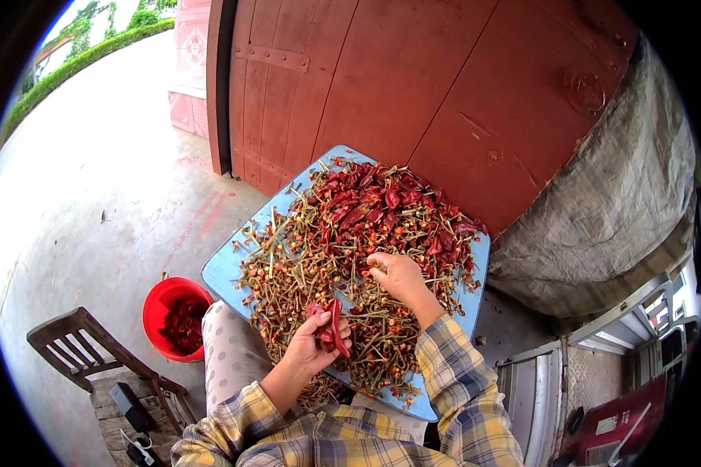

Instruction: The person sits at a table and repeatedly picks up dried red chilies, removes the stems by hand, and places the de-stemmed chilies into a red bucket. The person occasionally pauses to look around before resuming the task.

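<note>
My left hand (305, 352) is closed around a few dried red chili peppers (335, 328), above the near part of the table. Over the middle of the heap, my right hand (403, 282) has its fingers curled in a pinch; whatever lies between them is too small to make out. Beneath both hands spreads a thick layer of dry chili stems (288, 272), many with orange-red caps. Whole dried red peppers (382, 194) are piled along the far side. All of this rests on a light blue tabletop (227, 265).
A red bucket (153, 327) with red peppers inside stands on the concrete floor at left. Nearer is a wooden chair (74, 350) with a black device on its seat. Red wooden doors (382, 86) rise behind the table. A grey tarp (600, 210) covers something at right.
</note>
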`<state>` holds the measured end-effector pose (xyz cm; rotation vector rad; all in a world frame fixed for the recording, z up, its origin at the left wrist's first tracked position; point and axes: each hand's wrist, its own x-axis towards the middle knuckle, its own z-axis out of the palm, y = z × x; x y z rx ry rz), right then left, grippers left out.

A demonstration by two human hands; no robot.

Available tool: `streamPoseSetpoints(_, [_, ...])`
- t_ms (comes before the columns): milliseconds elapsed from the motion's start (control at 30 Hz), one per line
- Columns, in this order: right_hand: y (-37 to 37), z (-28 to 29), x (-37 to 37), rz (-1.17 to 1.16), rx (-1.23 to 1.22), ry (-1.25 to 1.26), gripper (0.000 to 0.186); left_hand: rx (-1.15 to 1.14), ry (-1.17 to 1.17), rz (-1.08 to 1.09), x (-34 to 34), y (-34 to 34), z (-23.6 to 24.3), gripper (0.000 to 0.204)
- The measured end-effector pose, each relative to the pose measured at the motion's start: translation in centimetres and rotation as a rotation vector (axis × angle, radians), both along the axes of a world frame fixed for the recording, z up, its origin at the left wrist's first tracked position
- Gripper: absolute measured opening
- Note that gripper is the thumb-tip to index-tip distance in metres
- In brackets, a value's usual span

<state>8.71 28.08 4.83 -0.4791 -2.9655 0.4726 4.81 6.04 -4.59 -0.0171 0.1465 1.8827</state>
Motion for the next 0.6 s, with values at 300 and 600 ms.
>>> streamPoseSetpoints(300, [-0.2, -2.4, -1.3, -0.007, 0.264, -0.013, 0.012, -0.115, -0.022, 0.025, -0.1, -0.4, 1.0, 0.02])
streamPoseSetpoints(600, [-0.3, -1.5, -1.0, -0.076, 0.234, -0.135, 0.019, 0.059, -0.128, 0.185, -5.9, -6.5, 1.9, 0.017])
